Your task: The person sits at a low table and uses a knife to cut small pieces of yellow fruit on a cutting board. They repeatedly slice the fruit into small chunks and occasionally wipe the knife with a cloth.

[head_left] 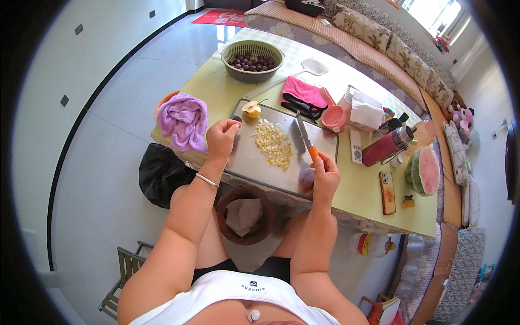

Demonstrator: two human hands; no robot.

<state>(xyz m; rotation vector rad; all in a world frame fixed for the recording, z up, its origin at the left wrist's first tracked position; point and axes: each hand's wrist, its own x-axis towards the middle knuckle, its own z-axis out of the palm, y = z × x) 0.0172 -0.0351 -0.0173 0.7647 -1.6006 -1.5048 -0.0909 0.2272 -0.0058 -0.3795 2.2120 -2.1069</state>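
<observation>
My right hand grips a knife by its orange handle, the blade pointing away from me above the right part of a metallic cutting board. My left hand is closed in a pinch over the board's left edge; whether anything small is between the fingertips cannot be made out. In the middle of the board lie small diced pieces, white with yellow skin. A cut piece of yellow pear with its stem rests near the board's far left corner.
A basin of dark grapes, a purple towel and a pink cloth surround the board. To the right are a pink cup, thermos, phone and cut watermelon. A lined bin stands between my legs.
</observation>
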